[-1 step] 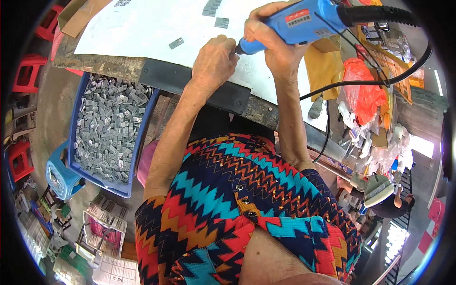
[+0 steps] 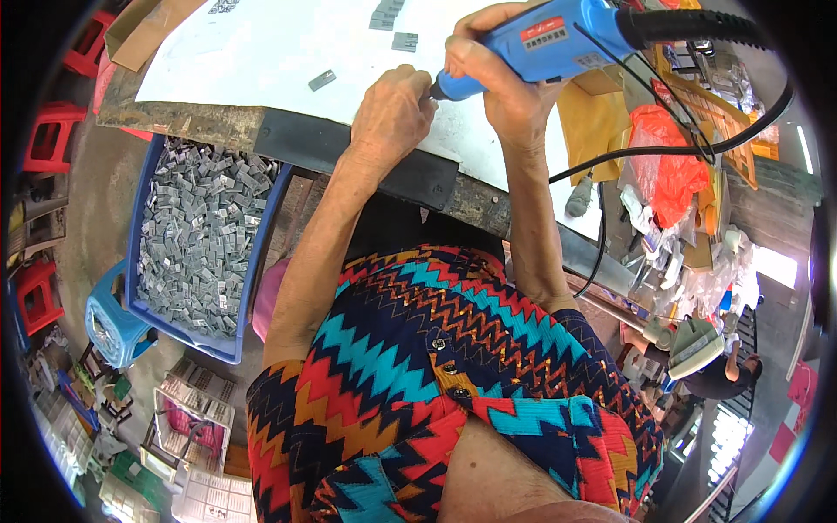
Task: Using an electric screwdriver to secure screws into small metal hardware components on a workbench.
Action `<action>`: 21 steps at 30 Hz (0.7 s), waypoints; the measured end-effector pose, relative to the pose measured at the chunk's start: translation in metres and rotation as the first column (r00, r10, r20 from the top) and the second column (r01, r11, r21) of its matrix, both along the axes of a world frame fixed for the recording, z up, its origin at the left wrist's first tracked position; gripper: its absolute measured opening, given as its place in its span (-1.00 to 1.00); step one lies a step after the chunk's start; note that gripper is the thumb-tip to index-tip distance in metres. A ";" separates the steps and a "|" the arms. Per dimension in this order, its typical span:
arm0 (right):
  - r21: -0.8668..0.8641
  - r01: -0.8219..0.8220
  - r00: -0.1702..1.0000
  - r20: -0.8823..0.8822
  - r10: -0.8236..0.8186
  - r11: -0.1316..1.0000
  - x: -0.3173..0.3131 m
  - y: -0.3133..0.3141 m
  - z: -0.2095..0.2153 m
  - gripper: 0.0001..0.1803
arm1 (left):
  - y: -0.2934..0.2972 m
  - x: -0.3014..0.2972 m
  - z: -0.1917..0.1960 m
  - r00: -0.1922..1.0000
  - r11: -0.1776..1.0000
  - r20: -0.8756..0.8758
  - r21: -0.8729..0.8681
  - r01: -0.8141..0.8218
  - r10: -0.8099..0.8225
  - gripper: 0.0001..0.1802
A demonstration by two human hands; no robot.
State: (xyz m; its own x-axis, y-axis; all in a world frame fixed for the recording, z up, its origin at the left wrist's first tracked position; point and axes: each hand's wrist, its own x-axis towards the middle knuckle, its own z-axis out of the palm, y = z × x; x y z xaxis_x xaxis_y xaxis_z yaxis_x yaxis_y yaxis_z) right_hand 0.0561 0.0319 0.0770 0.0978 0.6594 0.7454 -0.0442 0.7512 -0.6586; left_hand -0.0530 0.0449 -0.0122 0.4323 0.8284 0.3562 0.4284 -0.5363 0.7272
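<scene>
My right hand point(image 2: 506, 96) grips a blue powered hand tool point(image 2: 558, 39), whose tip points down and left onto a white sheet point(image 2: 261, 52) on the worktable. My left hand point(image 2: 392, 113) is curled into a fist right at the tool's tip and rests on the sheet. Whatever lies under its fingers is hidden. A black cable point(image 2: 697, 148) runs from the tool's rear and loops down to the right. A loose small grey piece point(image 2: 322, 79) lies on the sheet left of my left hand, and another two grey pieces point(image 2: 404, 40) lie further back.
A blue crate point(image 2: 261, 227) full of small grey pieces stands below the table's dark front edge point(image 2: 349, 148) at the left. A blue stool point(image 2: 113, 322) and red stools point(image 2: 48, 131) stand on the floor. An orange-red bag point(image 2: 671, 166) and cluttered tools fill the right side.
</scene>
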 end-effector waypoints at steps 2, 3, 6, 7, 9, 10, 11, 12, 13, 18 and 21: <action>-0.223 0.153 0.988 0.068 -0.141 0.963 -0.003 -0.011 0.006 -0.71 | -0.001 0.000 -0.001 1.000 0.997 0.024 -0.074 0.014 -0.012 -0.87; -0.192 0.149 0.986 0.102 -0.132 0.970 -0.002 -0.013 0.006 -0.71 | -0.001 0.001 -0.001 1.000 0.999 0.026 -0.035 0.002 -0.001 -0.87; -0.212 0.142 0.989 0.077 -0.129 0.967 0.001 -0.012 0.004 -0.72 | 0.000 0.001 0.001 1.000 1.000 0.026 -0.032 0.003 -0.002 -0.87; -0.256 0.133 0.991 0.019 -0.132 0.957 0.002 -0.011 0.003 -0.72 | 0.000 0.001 0.001 1.000 0.998 0.026 -0.063 0.009 -0.007 -0.88; -0.282 -0.009 0.984 -0.175 -0.042 0.959 0.006 -0.011 0.007 -0.75 | 0.000 0.002 0.001 1.000 0.999 0.003 -0.041 0.007 -0.007 -0.87; -0.280 -0.009 0.984 -0.174 -0.041 0.960 0.009 -0.011 0.012 -0.75 | 0.001 0.002 0.001 1.000 1.000 -0.022 -0.020 0.007 -0.007 -0.86; -0.263 0.009 0.986 -0.161 -0.053 0.965 0.011 -0.014 0.016 -0.76 | 0.000 0.001 0.000 1.000 1.000 -0.024 -0.022 0.009 -0.009 -0.86; -0.245 0.028 0.987 -0.148 -0.065 0.969 0.014 -0.016 0.019 -0.77 | 0.000 0.000 0.000 1.000 1.000 -0.026 0.006 0.001 -0.001 -0.87; -0.175 -0.052 0.996 -0.080 0.039 0.983 0.021 -0.016 0.018 -0.83 | -0.001 -0.002 0.000 1.000 0.999 -0.028 0.035 -0.007 0.008 -0.87; -0.199 0.102 0.983 -0.132 -0.130 0.975 0.037 -0.025 -0.001 -0.82 | 0.000 0.000 0.001 0.998 0.999 -0.060 0.006 0.032 -0.031 -0.88; -0.225 0.120 0.961 -0.219 -0.170 0.967 0.038 -0.027 -0.005 -0.83 | -0.001 -0.002 0.000 0.997 0.999 -0.080 0.042 0.013 -0.010 -0.88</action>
